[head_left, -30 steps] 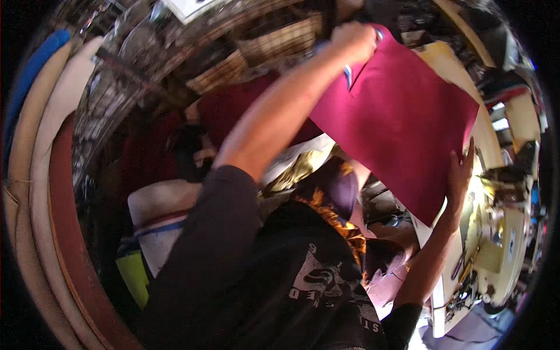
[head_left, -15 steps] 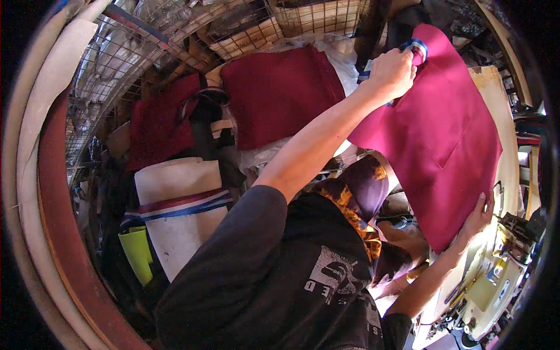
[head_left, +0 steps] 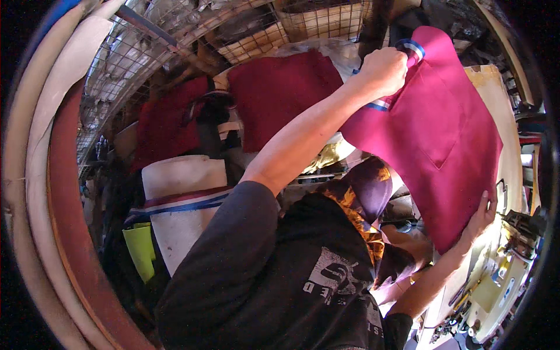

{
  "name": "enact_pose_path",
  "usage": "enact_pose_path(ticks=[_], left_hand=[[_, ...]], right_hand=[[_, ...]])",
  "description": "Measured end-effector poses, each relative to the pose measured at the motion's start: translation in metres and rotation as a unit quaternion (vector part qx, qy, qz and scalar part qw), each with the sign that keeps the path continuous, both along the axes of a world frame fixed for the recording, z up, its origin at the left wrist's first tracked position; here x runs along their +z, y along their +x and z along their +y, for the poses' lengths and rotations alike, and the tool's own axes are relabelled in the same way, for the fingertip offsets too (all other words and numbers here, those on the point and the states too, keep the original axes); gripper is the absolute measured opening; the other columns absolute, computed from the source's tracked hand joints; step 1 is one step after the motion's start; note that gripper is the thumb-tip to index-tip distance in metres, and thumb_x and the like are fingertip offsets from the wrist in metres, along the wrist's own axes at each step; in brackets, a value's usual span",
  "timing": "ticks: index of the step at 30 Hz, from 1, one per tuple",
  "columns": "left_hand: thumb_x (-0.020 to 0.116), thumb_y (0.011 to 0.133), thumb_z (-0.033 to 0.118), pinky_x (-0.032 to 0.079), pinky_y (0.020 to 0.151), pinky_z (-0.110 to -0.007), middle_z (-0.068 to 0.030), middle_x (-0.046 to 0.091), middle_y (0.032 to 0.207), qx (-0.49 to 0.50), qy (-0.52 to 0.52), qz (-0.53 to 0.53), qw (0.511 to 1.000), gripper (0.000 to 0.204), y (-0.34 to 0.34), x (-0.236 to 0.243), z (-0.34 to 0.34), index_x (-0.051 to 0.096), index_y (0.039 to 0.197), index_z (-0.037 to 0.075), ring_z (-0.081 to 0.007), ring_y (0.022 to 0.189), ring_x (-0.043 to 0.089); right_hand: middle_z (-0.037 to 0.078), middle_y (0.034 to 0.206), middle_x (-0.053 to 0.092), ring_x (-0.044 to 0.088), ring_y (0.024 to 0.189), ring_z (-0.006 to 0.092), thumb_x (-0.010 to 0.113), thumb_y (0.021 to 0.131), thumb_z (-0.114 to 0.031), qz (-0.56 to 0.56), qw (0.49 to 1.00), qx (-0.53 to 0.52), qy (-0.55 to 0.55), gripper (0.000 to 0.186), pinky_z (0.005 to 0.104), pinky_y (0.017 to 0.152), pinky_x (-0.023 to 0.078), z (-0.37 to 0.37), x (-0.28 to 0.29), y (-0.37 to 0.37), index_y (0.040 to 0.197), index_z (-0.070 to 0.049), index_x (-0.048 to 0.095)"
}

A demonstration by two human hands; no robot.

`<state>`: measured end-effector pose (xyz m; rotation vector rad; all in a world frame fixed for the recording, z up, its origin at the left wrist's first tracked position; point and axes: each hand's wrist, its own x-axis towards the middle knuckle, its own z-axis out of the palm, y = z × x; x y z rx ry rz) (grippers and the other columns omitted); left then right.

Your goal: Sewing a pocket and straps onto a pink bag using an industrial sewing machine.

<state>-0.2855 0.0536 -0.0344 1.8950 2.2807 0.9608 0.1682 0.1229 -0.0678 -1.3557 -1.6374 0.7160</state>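
Observation:
A large maroon cloth piece (head_left: 461,131) with a stitched pointed seam spreads out at the right, partly over a pale tabletop. My left hand (head_left: 385,70) is closed at its upper left edge, gripping the cloth beside a red, white and blue striped ribbon (head_left: 415,49). More of that ribbon shows just under the fist. At the lower right edge of the cloth, my right hand (head_left: 481,219) touches it with fingers stretched out. Part of this hand's grip side is hidden.
Two stacks of maroon cloth lie at the back, one in the middle (head_left: 280,93) and one at the left (head_left: 169,122). A cream roll (head_left: 184,178) with striped ribbon stands left, beside a lime-green piece (head_left: 139,251). A sewing machine (head_left: 496,291) sits at the lower right. Wire mesh rises behind.
My left hand has shifted slightly left and down along the cloth edge, and more striped ribbon shows below it. My right hand stays nearly in place. The view has turned slightly.

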Motion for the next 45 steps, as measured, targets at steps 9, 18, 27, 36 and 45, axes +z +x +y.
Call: enact_pose_path(ticks=[9,18,27,36,45], left_hand=[[0.065,0.096,0.024,0.054,0.076,-0.043,-0.0237,0.071,0.092,0.073,-0.007,0.093,0.993,0.026,-0.143,0.055,-0.120,0.071,0.099,-0.002,-0.0369,0.085,0.071],[0.059,0.103,0.022,0.052,0.083,-0.039,-0.0143,0.076,0.096,0.297,-0.220,0.119,0.922,0.030,-0.355,0.093,-0.444,0.071,0.114,-0.003,-0.0286,0.088,0.070],[0.070,0.088,0.057,0.039,0.117,-0.048,-0.0339,0.009,0.166,0.526,-0.483,0.148,0.684,0.108,-0.422,-0.084,-0.573,0.010,0.165,0.009,-0.0501,0.144,0.039],[0.068,0.094,0.042,0.046,0.109,-0.046,-0.0266,0.058,0.140,0.145,-0.498,0.040,0.854,0.068,-0.300,-0.032,-0.377,0.053,0.142,-0.004,-0.0401,0.130,0.057],[0.035,0.111,0.046,0.034,0.120,-0.043,-0.0212,0.053,0.149,-0.369,-0.344,-0.302,0.809,0.059,0.030,-0.212,-0.107,0.049,0.149,0.003,-0.0335,0.137,0.051]], right_hand=[[0.003,0.118,0.069,0.054,0.079,0.0040,0.061,0.104,-0.025,0.070,0.997,0.005,-0.045,0.041,0.0191,0.060,0.040,-0.010,0.004,-0.008,0.142,-0.008,0.060],[0.000,0.105,0.067,0.042,0.064,0.0002,0.061,0.105,-0.023,0.080,0.996,-0.001,-0.027,0.037,0.0177,0.054,0.033,-0.005,0.007,0.003,0.138,-0.007,0.063],[0.000,0.113,0.069,0.047,0.071,0.0012,0.061,0.105,-0.022,0.065,0.997,-0.033,-0.030,0.038,0.0173,0.056,0.036,-0.005,0.015,0.027,0.140,-0.008,0.061],[0.000,0.112,0.070,0.051,0.076,0.0023,0.061,0.104,-0.021,0.000,0.996,-0.058,-0.074,0.036,0.0180,0.060,0.039,-0.018,0.011,-0.014,0.138,-0.009,0.065],[0.001,0.105,0.073,0.055,0.079,0.0054,0.062,0.104,-0.020,-0.078,0.996,-0.016,0.034,0.031,0.0220,0.071,0.047,-0.022,0.003,-0.033,0.132,-0.010,0.070]])
